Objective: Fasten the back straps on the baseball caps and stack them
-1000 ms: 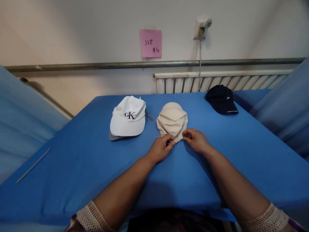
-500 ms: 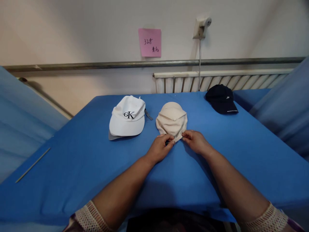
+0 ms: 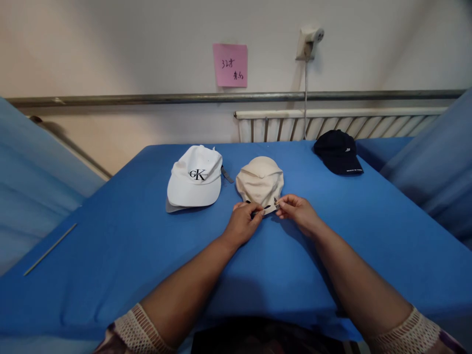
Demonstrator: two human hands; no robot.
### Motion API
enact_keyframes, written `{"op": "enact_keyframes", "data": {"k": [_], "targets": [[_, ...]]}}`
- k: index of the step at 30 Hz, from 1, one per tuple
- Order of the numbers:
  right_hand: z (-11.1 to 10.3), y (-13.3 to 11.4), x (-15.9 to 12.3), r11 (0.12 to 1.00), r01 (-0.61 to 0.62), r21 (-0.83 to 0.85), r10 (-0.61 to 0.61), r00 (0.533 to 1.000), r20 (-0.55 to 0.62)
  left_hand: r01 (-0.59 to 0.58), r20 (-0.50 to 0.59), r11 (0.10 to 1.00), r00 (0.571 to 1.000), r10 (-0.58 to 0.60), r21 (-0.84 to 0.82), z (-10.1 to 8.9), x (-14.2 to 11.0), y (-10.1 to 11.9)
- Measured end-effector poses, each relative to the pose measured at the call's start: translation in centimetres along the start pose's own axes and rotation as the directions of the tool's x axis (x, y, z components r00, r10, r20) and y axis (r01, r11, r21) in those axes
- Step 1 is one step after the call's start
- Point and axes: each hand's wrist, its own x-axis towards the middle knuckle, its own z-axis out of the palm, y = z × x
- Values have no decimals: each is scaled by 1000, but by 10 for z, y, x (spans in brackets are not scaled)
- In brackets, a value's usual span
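Observation:
A beige cap [image 3: 260, 178] lies on the blue-covered table in front of me, its strap end toward me. My left hand [image 3: 244, 220] pinches the left part of the beige strap [image 3: 270, 209] at the cap's back edge. At the strap's right end, my right hand [image 3: 298, 212] is closed, with thumb and forefinger on the strap by a small metal buckle [image 3: 276, 202]. A dark gap shows between strap and cap near my left fingers. The fingertips partly hide how the strap runs through the buckle.
To the left sits a white cap [image 3: 195, 179] with black letters, a grey brim edge beneath it. A black cap [image 3: 338, 151] rests at the back right. One thin stick [image 3: 50, 249] lies at the table's [image 3: 129, 275] left edge. Blue curtains [image 3: 33, 182] hang at both sides.
The beige cap has shifted slightly left. My right fingers have moved a little left and up along the strap end, and the metal buckle now shows beside them.

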Motion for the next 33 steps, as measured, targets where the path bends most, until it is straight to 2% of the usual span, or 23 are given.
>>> {"op": "enact_keyframes", "data": {"k": [4, 8, 14, 23, 33], "targets": [[0, 2, 0, 990, -65, 121, 61, 997, 38, 1, 1, 1000, 1000, -1, 31, 0, -1, 0], [-2, 1, 1, 985, -80, 150, 72, 996, 56, 4, 1, 998, 1000, -4, 59, 1, -1, -1], [0, 2, 0, 993, -63, 98, 58, 997, 59, 4, -5, 998, 1000, -4, 55, 4, -1, -4], [6, 4, -2, 1000, 4, 4, -4, 1000, 22, -34, -21, 990, 999, 37, 133, 3, -2, 0], [10, 12, 3, 993, 84, -84, -86, 996, -25, -13, -55, 994, 998, 18, 106, 5, -1, -1]]}}
